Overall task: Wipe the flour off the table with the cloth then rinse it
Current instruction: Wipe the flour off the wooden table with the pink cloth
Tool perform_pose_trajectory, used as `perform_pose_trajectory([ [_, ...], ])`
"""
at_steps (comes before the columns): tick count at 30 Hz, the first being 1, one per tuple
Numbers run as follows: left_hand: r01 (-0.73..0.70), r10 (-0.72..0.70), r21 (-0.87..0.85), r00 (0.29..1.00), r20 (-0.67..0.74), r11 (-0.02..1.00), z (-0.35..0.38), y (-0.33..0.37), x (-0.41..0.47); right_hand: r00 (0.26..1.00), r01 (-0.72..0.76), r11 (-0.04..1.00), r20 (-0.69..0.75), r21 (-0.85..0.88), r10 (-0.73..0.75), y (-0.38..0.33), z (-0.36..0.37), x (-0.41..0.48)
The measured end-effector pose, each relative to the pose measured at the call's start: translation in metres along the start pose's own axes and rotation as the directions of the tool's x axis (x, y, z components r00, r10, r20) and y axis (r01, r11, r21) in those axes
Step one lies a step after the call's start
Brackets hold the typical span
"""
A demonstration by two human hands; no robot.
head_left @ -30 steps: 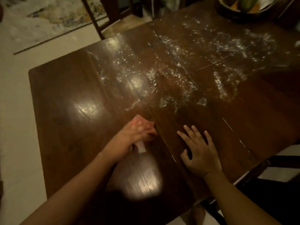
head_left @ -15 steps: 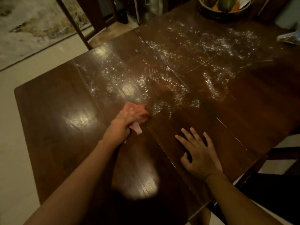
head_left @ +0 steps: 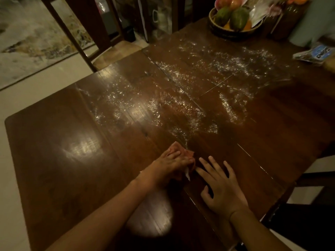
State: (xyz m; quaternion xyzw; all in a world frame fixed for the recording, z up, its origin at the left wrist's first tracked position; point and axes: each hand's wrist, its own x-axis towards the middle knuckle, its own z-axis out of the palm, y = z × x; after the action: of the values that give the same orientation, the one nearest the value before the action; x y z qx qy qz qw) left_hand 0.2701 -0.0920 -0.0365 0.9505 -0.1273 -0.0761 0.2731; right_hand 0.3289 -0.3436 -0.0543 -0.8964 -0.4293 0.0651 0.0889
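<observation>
Slid rightward, left hand [head_left: 171,163] gripping cloth [head_left: 174,147], right hand [head_left: 224,192] flat on table [head_left: 54,169], fingers spread

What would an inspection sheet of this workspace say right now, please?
Surface: dark glossy wooden table; flour scattered across its middle and far half, none visible on the near part.
Job's things: pinkish cloth bunched on the table at the flour's near edge.
Clutter: fruit bowl at the far edge; plastic packet at the far right.
Hands: left hand grips the cloth; right hand lies flat on the table beside it, fingers spread.
Cables: nothing seen.
Surroundings: wooden chair at the far side; patterned rug on the pale floor; dim light.
</observation>
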Motion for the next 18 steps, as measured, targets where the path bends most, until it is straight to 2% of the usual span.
perform_pose_trajectory([
  [1,0.008,-0.01,0.037,0.998,0.064,0.999,-0.004,-0.003,0.006,1.0,0.004,1.0,0.003,-0.016,-0.004,0.0,-0.001,0.0],
  [3,-0.058,0.05,0.083,0.994,0.095,0.995,-0.01,-0.014,0.021,1.0,0.004,1.0,0.0,-0.025,-0.004,0.0,-0.002,0.001],
  [5,-0.11,0.104,0.114,0.993,0.057,0.987,-0.012,-0.019,0.036,1.0,-0.003,0.999,0.001,-0.037,0.004,0.0,-0.002,0.001],
  [7,-0.076,0.087,0.139,0.994,-0.071,0.987,-0.016,-0.02,0.05,1.0,-0.009,0.999,-0.005,-0.053,0.009,-0.001,-0.003,0.0],
  [8,-0.01,0.032,0.118,0.983,-0.182,0.993,-0.02,-0.023,0.057,1.0,-0.009,0.998,-0.013,-0.058,0.008,-0.001,-0.004,0.0],
  [10,0.21,-0.186,0.03,0.915,-0.358,0.977,-0.027,-0.035,0.068,1.0,-0.011,0.998,-0.014,-0.055,0.01,-0.003,-0.005,0.0],
  [11,0.306,-0.284,-0.009,0.871,-0.4,0.952,-0.029,-0.042,0.07,1.0,-0.015,0.999,-0.01,-0.049,0.015,-0.003,-0.006,0.0],
  [13,0.392,-0.385,-0.078,0.814,-0.436,0.917,-0.028,-0.044,0.067,1.0,-0.023,0.998,-0.003,-0.052,0.023,-0.004,-0.007,0.0],
  [15,0.34,-0.38,-0.17,0.797,-0.47,0.925,-0.019,-0.024,0.057,1.0,-0.024,0.998,0.005,-0.059,0.024,-0.004,-0.007,0.0],
  [16,0.267,-0.326,-0.189,0.813,-0.483,0.945,-0.012,-0.012,0.051,1.0,-0.023,0.998,0.003,-0.057,0.023,-0.004,-0.007,0.0],
  [18,0.097,-0.132,-0.103,0.892,-0.432,0.99,0.0,0.007,0.042,1.0,-0.019,0.998,0.003,-0.058,0.019,-0.004,-0.008,0.001],
])
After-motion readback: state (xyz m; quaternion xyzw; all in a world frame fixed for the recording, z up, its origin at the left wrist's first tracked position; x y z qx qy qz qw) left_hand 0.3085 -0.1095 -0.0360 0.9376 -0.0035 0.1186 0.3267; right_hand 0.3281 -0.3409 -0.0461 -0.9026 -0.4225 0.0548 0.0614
